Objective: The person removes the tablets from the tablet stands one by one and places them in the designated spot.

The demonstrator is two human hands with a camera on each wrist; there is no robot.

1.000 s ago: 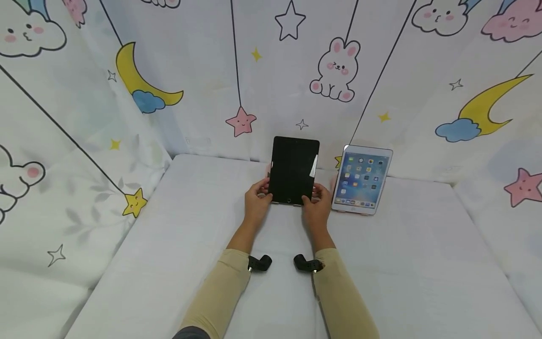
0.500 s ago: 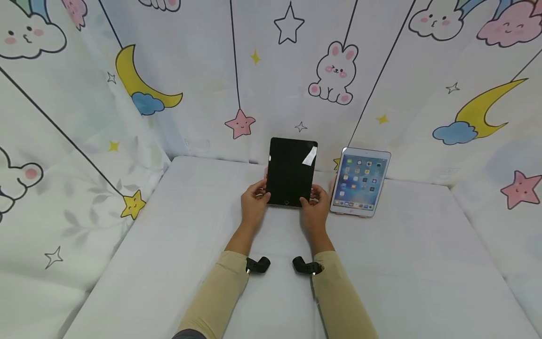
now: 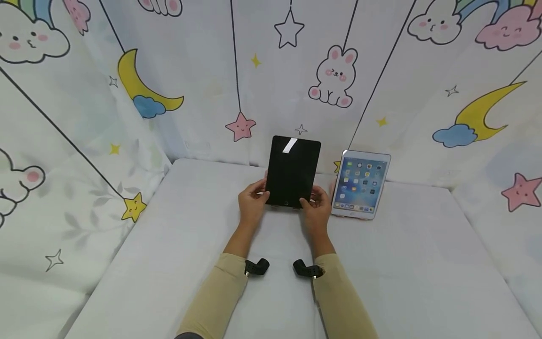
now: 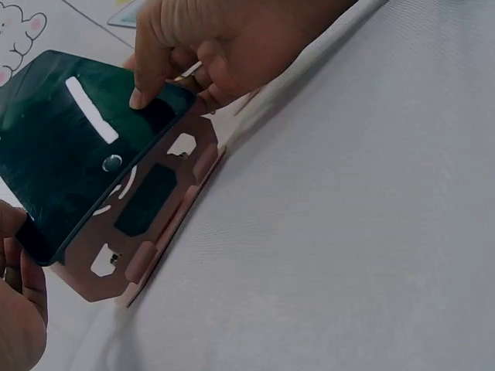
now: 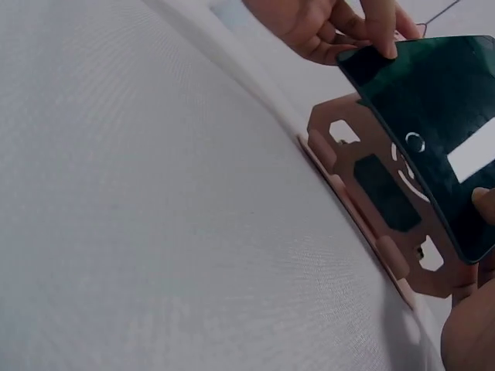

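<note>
In the head view, both hands hold a black tablet [image 3: 293,172], its screen dark with a bright glare patch near the top. My left hand [image 3: 252,205] pinches the lower left corner, thumb on the front. The lower right corner is held by my right hand [image 3: 316,209] in the same way. Behind the tablet is a pink tablet stand [image 4: 89,280] with cut-outs and two lip tabs, resting on the white surface. Both wrist views show a gap between the tablet's lower edge and the stand's lip. Most of the stand's back plate is hidden by the tablet.
A white tablet [image 3: 362,183] with its home screen lit leans upright just right of my right hand; a pink edge shows under it. A curtain [image 3: 203,70] printed with moons, stars and rabbits encloses the white table [image 3: 406,263] at the back and sides.
The black tablet's tilt has changed, and its glare patch has moved from the right edge to the upper left. Both hands stay at its lower corners. The white tablet has not moved.
</note>
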